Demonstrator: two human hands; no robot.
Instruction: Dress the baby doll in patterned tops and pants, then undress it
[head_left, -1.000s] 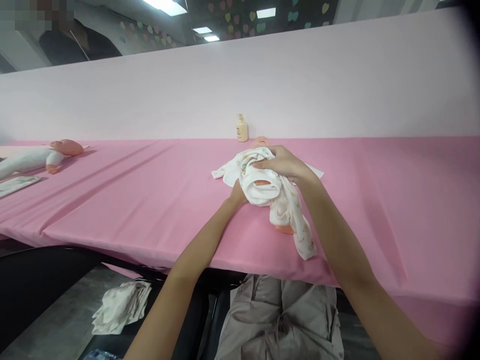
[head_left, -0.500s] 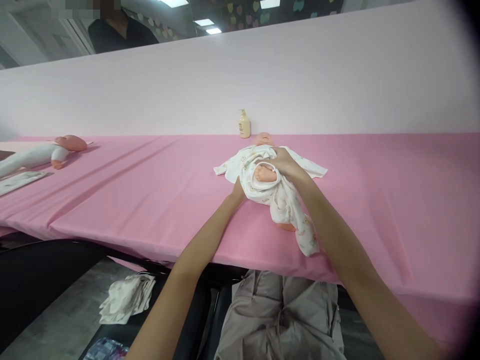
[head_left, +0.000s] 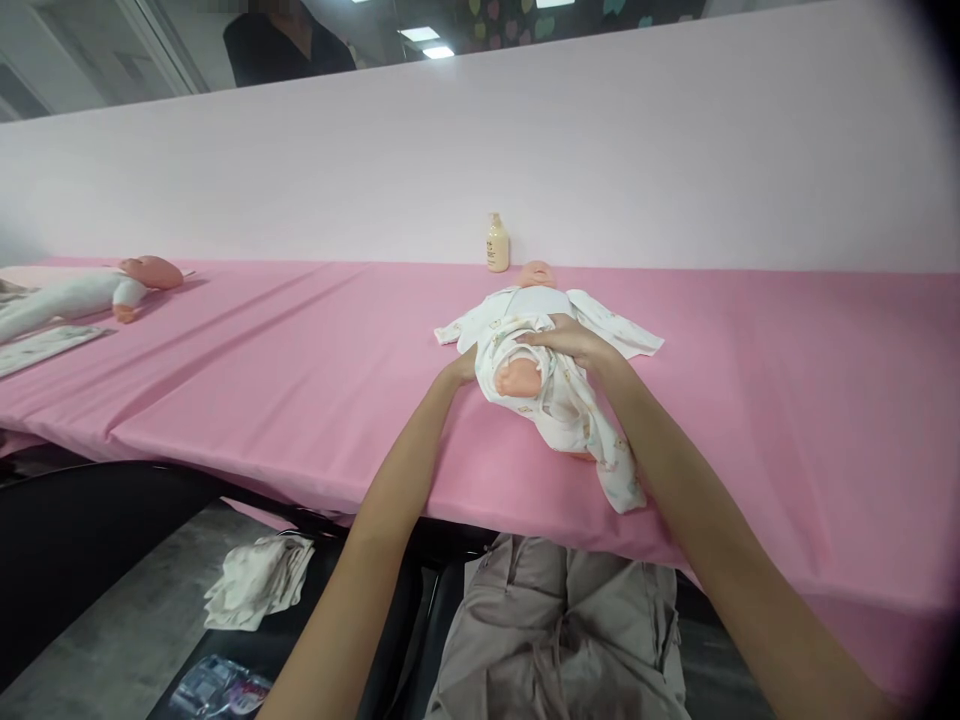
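Observation:
A baby doll (head_left: 537, 274) lies on its back on the pink table cover (head_left: 315, 370), head toward the wall. It wears a white printed baby top (head_left: 480, 318) with sleeves spread to both sides. White printed baby pants (head_left: 574, 425) are bunched around its legs, and one bare doll foot (head_left: 519, 378) pokes out of a leg opening toward me. My left hand (head_left: 466, 366) grips the bunched pants from the left, its fingers hidden behind the cloth. From above and the right, my right hand (head_left: 574, 342) holds the fabric around the raised leg.
A pump bottle (head_left: 497, 243) stands by the wall behind the doll's head. Another doll (head_left: 82, 300) in white lies far left beside a folded cloth (head_left: 49, 348). Below the table edge, a chair holds folded cloths (head_left: 259, 583) and a clear plastic package (head_left: 217, 688).
The cloth around the foot has drawn back, so more of the doll's foot shows. My right hand has shifted slightly toward me, and more of the doll's chest is visible.

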